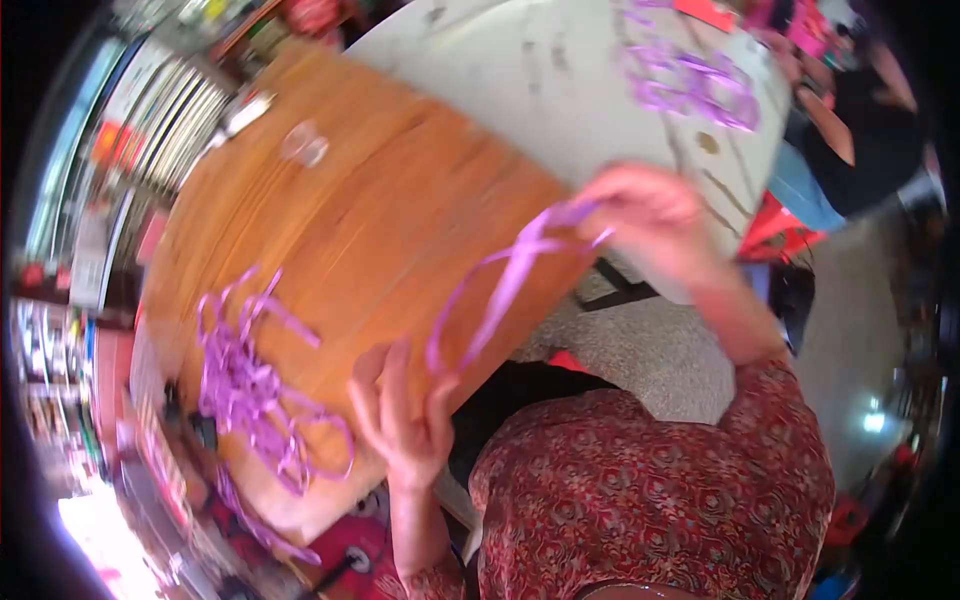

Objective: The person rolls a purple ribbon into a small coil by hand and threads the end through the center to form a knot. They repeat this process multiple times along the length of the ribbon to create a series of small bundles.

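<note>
A purple ribbon [512,278] hangs in a long loop in front of me, above the right edge of the wooden table. My right hand [645,210], blurred by motion, pinches the upper end of the ribbon, and a short tail sticks out below its fingers. The loop's lower end comes down to the thumb tip of my left hand [403,425]. That hand is raised with its fingers apart; whether the ribbon touches it is hard to make out. Left of it lies a tangled heap of purple ribbon [245,390], with one strand trailing over the near table edge.
The wooden table [400,170] meets a white marbled table [500,70], which bears more purple ribbon loops [690,85]. A small clear plastic piece [304,145] lies at the far left. Another person [850,130] sits at the far right. Packed shelves [165,115] line the left.
</note>
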Available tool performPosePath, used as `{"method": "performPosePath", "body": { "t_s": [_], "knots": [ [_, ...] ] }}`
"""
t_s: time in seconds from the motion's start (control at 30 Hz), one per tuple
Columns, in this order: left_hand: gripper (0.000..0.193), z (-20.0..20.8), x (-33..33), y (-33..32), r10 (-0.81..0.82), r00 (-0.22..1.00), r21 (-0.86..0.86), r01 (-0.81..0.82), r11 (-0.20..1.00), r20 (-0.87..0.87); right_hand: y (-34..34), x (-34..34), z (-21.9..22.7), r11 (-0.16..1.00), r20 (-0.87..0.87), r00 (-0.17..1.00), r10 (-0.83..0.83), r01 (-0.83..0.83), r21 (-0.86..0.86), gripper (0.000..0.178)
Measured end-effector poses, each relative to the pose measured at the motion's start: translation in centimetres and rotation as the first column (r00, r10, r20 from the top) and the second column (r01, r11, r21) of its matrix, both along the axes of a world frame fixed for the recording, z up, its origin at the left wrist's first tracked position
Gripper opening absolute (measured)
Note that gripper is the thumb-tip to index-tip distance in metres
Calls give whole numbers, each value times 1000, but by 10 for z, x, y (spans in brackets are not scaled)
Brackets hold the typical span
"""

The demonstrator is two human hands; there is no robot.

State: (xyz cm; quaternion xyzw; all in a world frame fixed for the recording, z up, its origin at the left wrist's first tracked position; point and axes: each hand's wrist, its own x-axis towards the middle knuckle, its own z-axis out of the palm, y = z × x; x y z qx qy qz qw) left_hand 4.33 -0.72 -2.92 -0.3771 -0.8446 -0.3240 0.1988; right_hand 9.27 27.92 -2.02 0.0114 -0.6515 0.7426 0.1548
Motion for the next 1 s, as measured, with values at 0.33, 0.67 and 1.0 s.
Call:
{"method": "performPosePath", "body": {
  "t_s": [0.33, 0.67, 1.0],
  "knots": [
    [27, -26, -15, -51, 121, 979, 6, -123, 992, 162, 327, -6, 20, 251, -446, 678, -584, 674, 695, 39],
    [11, -20, -72, -127, 497, 866, 87, -499, 862, 50, 162, -72, -57, 374, -252, 887, -386, 400, 837, 32],
    [15, -43, -169, -185, 639, 717, -311, -697, 646, -280, 4, -70, -32, 244, -202, 965, 165, 159, 957, 17]
  ]
}}
